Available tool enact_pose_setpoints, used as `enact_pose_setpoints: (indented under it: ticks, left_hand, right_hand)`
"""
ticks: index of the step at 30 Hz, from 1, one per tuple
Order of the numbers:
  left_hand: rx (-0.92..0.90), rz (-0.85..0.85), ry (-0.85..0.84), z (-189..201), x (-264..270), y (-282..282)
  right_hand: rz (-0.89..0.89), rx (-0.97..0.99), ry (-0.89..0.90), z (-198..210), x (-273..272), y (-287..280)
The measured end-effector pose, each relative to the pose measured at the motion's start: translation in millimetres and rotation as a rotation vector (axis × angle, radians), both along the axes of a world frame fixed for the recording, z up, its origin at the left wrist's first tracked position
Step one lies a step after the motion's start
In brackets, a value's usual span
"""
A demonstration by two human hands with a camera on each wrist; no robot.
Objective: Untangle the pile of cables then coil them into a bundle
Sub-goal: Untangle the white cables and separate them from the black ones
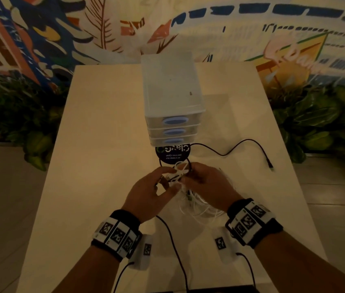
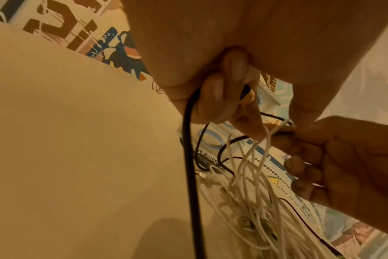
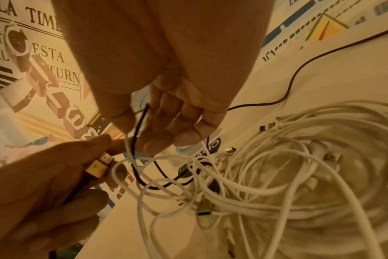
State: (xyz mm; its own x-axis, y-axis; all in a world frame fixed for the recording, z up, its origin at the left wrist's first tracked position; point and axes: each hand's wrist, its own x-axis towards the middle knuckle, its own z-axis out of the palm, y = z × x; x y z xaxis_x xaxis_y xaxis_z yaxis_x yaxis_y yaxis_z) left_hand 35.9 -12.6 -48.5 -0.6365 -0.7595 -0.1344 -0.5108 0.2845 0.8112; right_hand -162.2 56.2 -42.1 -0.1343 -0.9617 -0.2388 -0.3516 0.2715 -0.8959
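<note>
Head view: white cables [image 1: 190, 199] tangled at 6 o'clock of drawers [image 1: 172, 98]. Left hand [image 1: 146, 193] pinching gold plug [image 3: 99, 166], right hand [image 1: 207, 187] pinching black cable [image 3: 136, 133]. Floppy, light stuff, grab plugs imo.

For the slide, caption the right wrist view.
Left hand holds a gold connector; right hand pinches strands above tangled white cables.

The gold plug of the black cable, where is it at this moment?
In the right wrist view the gold plug sits at lower left, pinched in the left hand, just left of the white cables.
</note>
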Motion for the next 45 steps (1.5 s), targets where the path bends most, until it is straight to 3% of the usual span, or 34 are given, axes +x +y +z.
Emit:
enact_pose_setpoints:
  ticks: [8, 17, 23, 25, 29, 32, 40, 42, 44, 45]
  left_hand:
    - [-0.046, 0.042, -0.061, -4, -8, 0]
    - [-0.121, 0.064, -0.257, -12, -3, -6]
    - [-0.120, 0.079, -0.091, 12, -18, 6]
    - [-0.143, 0.013, -0.127, 11, -23, 6]
    - [-0.180, -0.004, -0.195, 3, -22, -2]
    - [-0.171, -0.006, -0.204, -2, -18, -5]
    - [-0.179, -0.002, -0.204, -16, -18, -7]
    - [-0.180, -0.007, -0.210, -15, -18, -8]
    - [-0.172, -0.011, -0.219, -14, -18, -9]
    - [-0.169, -0.016, -0.219, -14, -18, -9]
  right_hand:
    - [0.015, -0.006, 0.093, -6, -5, 0]
    - [-0.112, 0.052, -0.029, 2, -25, 9]
    - [-0.041, 0.068, 0.010, 2, -19, 3]
    - [-0.011, 0.055, 0.042, 3, -16, 3]
    - [-0.036, 0.062, -0.166, 11, -12, 5]
    - [-0.076, 0.055, -0.183, 15, -16, 6]
    - [-0.260, -0.005, 0.013, 3, -21, 8]
    - [-0.299, -0.114, 0.255, 2, -22, 8]
    - [-0.251, -0.312, 0.559, 7, -23, 7]
    - [-0.196, -0.387, 0.627, 10, -22, 6]
